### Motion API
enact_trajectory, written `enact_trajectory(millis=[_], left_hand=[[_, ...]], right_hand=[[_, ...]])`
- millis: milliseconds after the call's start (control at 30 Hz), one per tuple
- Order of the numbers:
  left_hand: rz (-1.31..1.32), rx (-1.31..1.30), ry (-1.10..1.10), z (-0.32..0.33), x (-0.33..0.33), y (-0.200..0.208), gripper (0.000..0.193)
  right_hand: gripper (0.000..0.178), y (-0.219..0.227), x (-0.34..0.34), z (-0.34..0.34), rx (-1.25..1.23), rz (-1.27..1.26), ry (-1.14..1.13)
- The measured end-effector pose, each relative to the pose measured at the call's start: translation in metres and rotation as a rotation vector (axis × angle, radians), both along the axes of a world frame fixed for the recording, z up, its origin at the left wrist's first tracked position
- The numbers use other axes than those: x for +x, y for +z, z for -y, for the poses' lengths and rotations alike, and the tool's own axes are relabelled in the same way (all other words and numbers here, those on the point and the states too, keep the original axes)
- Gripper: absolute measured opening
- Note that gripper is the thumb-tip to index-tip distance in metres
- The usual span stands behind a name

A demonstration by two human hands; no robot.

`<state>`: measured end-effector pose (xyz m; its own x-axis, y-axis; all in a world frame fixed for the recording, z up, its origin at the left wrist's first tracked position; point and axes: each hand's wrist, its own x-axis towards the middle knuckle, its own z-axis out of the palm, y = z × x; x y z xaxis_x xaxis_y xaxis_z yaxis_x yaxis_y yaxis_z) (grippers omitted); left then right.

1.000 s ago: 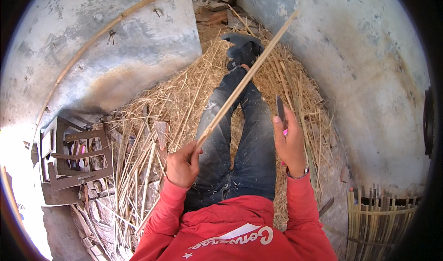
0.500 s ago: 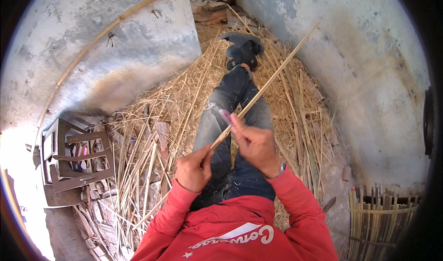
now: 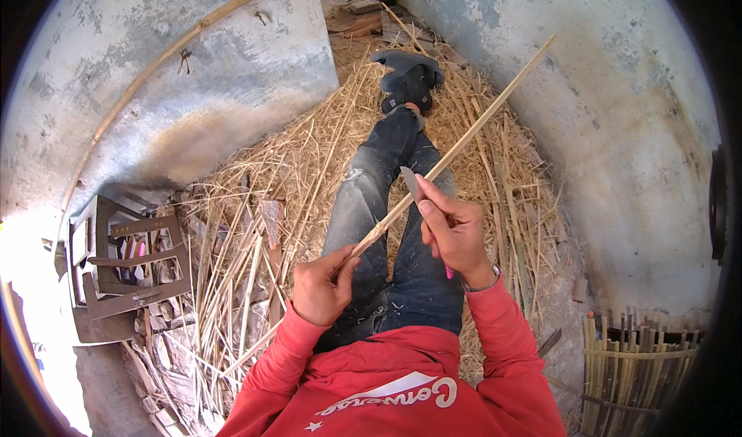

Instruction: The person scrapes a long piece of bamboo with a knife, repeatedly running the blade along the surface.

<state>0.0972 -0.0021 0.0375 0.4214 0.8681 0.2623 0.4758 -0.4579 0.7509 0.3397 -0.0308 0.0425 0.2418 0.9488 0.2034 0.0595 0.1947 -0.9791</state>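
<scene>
A long pale strip of split bamboo (image 3: 481, 122) slants across my outstretched legs, its far end up to the right. My left hand (image 3: 323, 289) is closed round its near end, thumb pressed on top. In my right hand (image 3: 454, 228) I grip a small knife (image 3: 413, 186) with a grey blade and a pink handle. The blade lies by the strip's middle part; I cannot tell whether it touches. Frayed fibres show on the strip a little beyond my left hand.
Shavings and thin strips (image 3: 456, 89) cover the floor around my legs. A dark metal frame (image 3: 139, 259) stands at the left, and a slatted bamboo basket (image 3: 638, 367) at the lower right. Stained walls (image 3: 618, 128) rise on both sides; a long pole (image 3: 154, 81) leans at the left.
My right hand has shifted right and turned, so the knife blade now shows plainly. The strip's far end has moved slightly right. My left hand keeps its hold.
</scene>
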Motion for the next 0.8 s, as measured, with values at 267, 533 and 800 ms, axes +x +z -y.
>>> enact_trajectory(millis=[267,533,800], left_hand=[[0.124,-0.107,-0.006,0.004,0.002,-0.001,0.020],[-0.061,-0.226,-0.002,0.008,0.000,0.001,0.020],[0.129,-0.289,-0.055,0.008,-0.012,-0.002,0.016]], right_hand=[[0.043,-0.016,-0.012,-0.008,0.334,0.646,-0.195],[0.043,-0.037,-0.029,0.006,0.219,0.505,-0.043],[0.035,0.006,-0.012,0.013,-0.142,-0.140,0.434]])
